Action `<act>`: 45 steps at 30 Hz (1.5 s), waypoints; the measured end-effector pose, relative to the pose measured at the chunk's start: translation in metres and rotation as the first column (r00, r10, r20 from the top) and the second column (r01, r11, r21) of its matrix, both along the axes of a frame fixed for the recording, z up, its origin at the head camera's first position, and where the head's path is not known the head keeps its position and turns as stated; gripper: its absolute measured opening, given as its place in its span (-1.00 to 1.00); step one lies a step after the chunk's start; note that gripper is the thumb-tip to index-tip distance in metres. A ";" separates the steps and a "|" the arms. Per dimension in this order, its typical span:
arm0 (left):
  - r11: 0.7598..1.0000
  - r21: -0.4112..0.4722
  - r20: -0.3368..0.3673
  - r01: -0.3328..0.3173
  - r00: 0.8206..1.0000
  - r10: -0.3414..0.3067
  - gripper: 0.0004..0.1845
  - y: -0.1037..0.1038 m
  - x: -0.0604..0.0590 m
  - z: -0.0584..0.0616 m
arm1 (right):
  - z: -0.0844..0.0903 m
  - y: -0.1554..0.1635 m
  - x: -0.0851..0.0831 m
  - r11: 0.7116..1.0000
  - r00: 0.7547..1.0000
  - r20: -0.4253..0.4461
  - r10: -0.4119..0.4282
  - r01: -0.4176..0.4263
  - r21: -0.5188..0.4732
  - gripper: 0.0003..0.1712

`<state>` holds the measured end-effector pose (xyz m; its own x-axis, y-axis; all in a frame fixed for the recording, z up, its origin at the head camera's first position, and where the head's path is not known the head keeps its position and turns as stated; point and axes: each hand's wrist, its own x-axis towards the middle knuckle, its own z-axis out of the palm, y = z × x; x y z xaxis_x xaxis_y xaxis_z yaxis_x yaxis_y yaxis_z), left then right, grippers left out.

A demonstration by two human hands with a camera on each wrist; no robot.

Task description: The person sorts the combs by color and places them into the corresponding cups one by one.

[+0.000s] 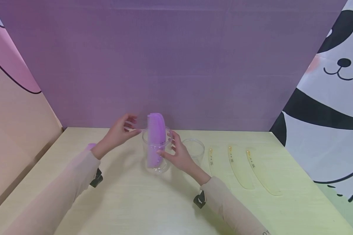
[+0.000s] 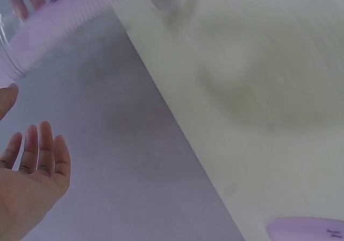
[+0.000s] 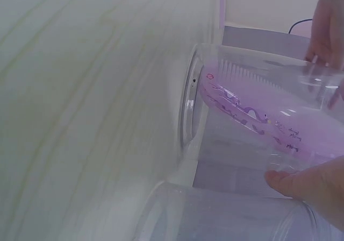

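Observation:
A clear plastic cup [image 1: 145,148] stands on the table with a purple comb [image 1: 157,129] upright in it, its top sticking out above the rim. Thumb in front and fingers behind, my right hand [image 1: 180,156] grips the cup's right side. My left hand [image 1: 117,132] is held at the left of the cup with nothing in it, fingers loosely bent and thumb close to the rim. In the right wrist view, dark print and a small flower mark show on the comb [image 3: 258,117] through the cup wall.
A second clear cup [image 1: 197,151] stands just right of my right hand. Three pale yellow translucent combs [image 1: 235,168] lie spread on the table's right side. Another purple piece [image 2: 309,229] lies at the left, partly behind my left sleeve. A purple wall panel [image 1: 176,65] borders the back.

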<state>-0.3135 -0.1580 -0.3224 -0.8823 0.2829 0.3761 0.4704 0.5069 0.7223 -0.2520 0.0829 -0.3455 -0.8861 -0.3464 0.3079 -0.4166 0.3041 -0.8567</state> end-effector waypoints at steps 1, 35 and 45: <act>1.000 0.001 0.007 -0.002 1.000 0.002 -0.42 -0.003 0.000 -0.002 | 0.000 0.000 0.000 1.000 1.000 0.001 -0.001 0.001 0.003 -0.07; 0.954 -0.246 0.104 -0.170 0.974 0.200 -0.51 -0.126 0.010 -0.067 | -0.002 0.002 -0.001 1.000 1.000 0.010 0.012 -0.012 -0.008 -0.08; 0.931 -0.313 0.110 -0.191 0.966 0.235 -0.51 -0.152 0.016 -0.081 | -0.002 0.002 0.000 1.000 1.000 0.010 0.014 -0.014 -0.014 -0.08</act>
